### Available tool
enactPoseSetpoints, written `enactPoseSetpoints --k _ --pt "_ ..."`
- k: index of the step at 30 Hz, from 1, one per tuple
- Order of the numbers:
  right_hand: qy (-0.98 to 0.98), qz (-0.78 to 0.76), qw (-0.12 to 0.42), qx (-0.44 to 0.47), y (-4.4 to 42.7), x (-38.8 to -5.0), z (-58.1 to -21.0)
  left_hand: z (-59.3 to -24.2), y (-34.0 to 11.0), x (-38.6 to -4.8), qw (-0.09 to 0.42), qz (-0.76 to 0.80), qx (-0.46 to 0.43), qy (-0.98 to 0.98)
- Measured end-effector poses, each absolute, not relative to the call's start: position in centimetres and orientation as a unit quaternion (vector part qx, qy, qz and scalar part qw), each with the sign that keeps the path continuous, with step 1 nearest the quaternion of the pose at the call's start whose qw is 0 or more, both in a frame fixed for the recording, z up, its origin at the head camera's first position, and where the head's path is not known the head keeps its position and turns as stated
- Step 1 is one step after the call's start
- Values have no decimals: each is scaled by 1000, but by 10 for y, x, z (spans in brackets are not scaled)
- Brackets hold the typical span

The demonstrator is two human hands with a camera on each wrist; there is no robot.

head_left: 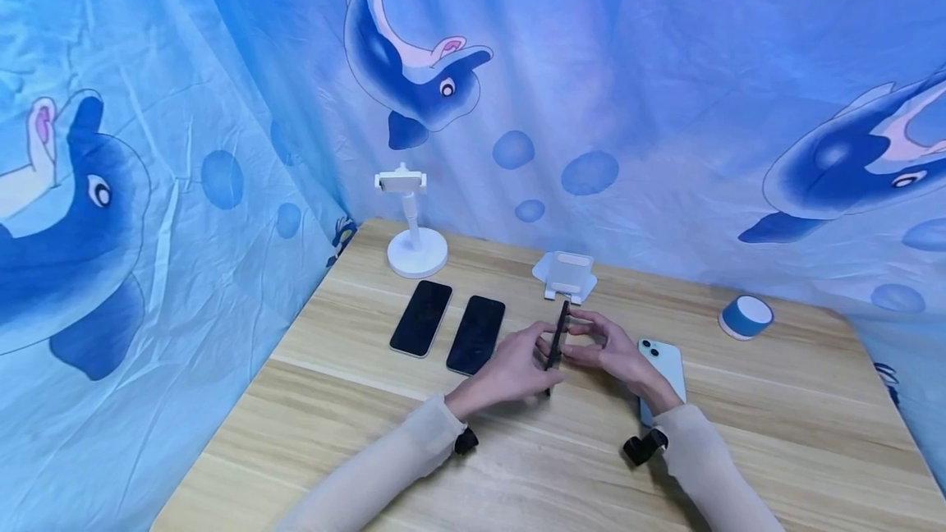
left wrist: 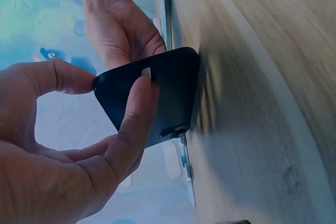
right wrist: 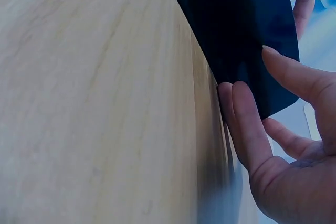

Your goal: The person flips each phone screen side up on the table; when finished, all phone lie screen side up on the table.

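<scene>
A black phone [head_left: 558,339] stands on its long edge, tilted, between both hands near the table's middle. The left hand [head_left: 517,365] grips it with thumb and fingers; in the left wrist view one fingertip lies on the back of the phone [left wrist: 176,85], whose camera bump is low down. On the other side, the right hand [head_left: 609,351] holds the far end; the right wrist view has its thumb on the dark screen [right wrist: 236,30] and fingers at the lower edge. A white folding stand [head_left: 570,272] is just beyond the phone.
Two dark phones [head_left: 421,318] [head_left: 476,335] lie left of the hands. A white round-based stand [head_left: 417,253] is at the back left. A light blue phone [head_left: 668,368] lies partly under the right forearm. A blue and white cylinder [head_left: 746,317] sits at the right.
</scene>
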State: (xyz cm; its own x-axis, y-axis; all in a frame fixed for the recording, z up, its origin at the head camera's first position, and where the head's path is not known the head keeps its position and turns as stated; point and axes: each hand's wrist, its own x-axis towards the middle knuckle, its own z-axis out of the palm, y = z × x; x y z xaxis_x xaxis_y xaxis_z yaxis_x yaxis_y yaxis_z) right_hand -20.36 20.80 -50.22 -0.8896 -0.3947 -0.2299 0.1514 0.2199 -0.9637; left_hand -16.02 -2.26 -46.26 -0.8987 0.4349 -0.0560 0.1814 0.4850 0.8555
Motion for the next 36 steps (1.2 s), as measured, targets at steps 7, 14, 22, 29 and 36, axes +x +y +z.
enactPoseSetpoints --k 7,14,22,29,36 --pt "790 -571 202 -88 203 -204 -500 -465 -30 -161 140 493 172 842" --pt "806 -551 198 -80 199 -207 -501 -465 -35 -160 123 482 163 852" --pt "822 -529 196 -69 193 -211 -501 -470 -44 -161 113 476 151 859" --pt "836 -513 183 -70 188 -213 -499 -473 -48 -164 112 480 136 859" --pt "852 -491 167 -71 184 -214 -501 -474 -53 -164 115 466 126 868"
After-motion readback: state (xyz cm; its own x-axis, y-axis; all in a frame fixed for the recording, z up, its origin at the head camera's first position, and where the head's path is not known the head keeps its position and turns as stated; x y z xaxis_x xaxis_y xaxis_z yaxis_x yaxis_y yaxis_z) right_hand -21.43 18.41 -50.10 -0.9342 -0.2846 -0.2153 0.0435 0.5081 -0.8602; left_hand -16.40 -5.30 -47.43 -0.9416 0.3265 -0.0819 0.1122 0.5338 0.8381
